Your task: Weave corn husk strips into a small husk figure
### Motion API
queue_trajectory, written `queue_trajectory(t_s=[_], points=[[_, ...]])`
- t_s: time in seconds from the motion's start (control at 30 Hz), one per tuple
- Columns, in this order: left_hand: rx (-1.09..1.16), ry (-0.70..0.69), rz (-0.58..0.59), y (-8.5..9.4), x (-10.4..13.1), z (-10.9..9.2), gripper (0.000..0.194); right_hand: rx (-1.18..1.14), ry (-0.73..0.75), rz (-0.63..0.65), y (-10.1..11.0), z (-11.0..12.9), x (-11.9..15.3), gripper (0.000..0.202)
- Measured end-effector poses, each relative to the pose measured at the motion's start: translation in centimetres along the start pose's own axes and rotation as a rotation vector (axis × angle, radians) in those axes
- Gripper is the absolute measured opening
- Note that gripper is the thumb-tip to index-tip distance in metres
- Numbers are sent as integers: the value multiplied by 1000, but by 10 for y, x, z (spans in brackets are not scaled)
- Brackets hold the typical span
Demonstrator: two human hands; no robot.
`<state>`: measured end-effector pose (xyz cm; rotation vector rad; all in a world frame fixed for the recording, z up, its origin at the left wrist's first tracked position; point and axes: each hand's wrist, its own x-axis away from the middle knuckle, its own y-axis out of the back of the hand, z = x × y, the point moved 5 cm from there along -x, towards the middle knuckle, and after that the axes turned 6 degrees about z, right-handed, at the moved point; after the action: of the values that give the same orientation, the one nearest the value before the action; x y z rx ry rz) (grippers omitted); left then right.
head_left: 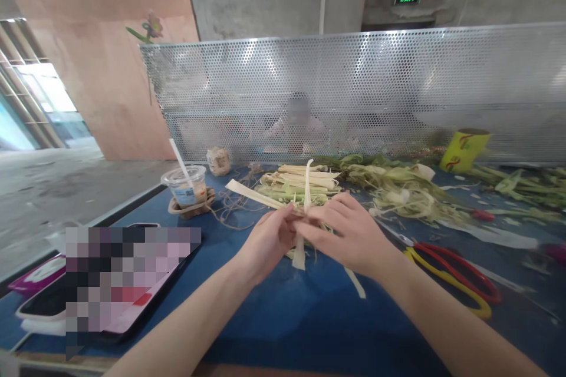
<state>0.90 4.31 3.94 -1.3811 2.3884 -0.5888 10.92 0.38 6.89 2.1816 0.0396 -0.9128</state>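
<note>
In the middle of the head view, several pale plant strips point(252, 193) cross one another between my hands. My left hand point(275, 232) pinches them where they meet, thumb and fingers closed. From the other side my right hand point(342, 231) grips the same crossing, its fingers bent over it. One strip stands upright above the fingers, and others stick out to the left and below. The exact crossing is partly hidden by my fingertips. Just behind my hands lies a pile of pale green and cream stalks point(305, 179).
Scissors point(455, 277) with red and yellow handles lie at right. Leafy cuttings point(398, 182) and a yellow can point(464, 150) are behind. At left stand a plastic cup point(183, 185), twine point(236, 206) and a tablet-like device point(132, 300). A perforated metal screen point(265, 82) borders the blue table.
</note>
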Motion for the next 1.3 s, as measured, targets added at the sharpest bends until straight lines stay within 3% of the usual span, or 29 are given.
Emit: queue_trajectory(t_s=[0.1,0.33,0.7,0.8,0.9,1.0,1.1,1.23,1.3], points=[[-11,8,19,1,0,2,25,-6,49,11,1,4,0,18],[-111,-33,56,2,2,-4,19,-260,-21,135,4,-18,3,21],[-190,-18,-84,13,-3,-4,28,-676,-188,211,-5,-29,7,16],[-277,-37,-65,13,-3,-5,25,-781,-220,209,-2,-33,6,15],[-470,-93,-46,11,-3,-7,20,-911,-493,174,-8,-45,9,13],[-641,-110,13,5,-3,-4,19,-1073,-814,224,-29,-49,16,23],[-637,-91,69,-1,-4,2,18,-1313,-868,209,-45,-42,16,24],[-420,-29,47,-1,-4,7,21,-1423,-996,-65,-44,-46,17,17],[-314,-21,32,0,-4,7,23,-1411,-1040,-116,-39,-47,18,14]])
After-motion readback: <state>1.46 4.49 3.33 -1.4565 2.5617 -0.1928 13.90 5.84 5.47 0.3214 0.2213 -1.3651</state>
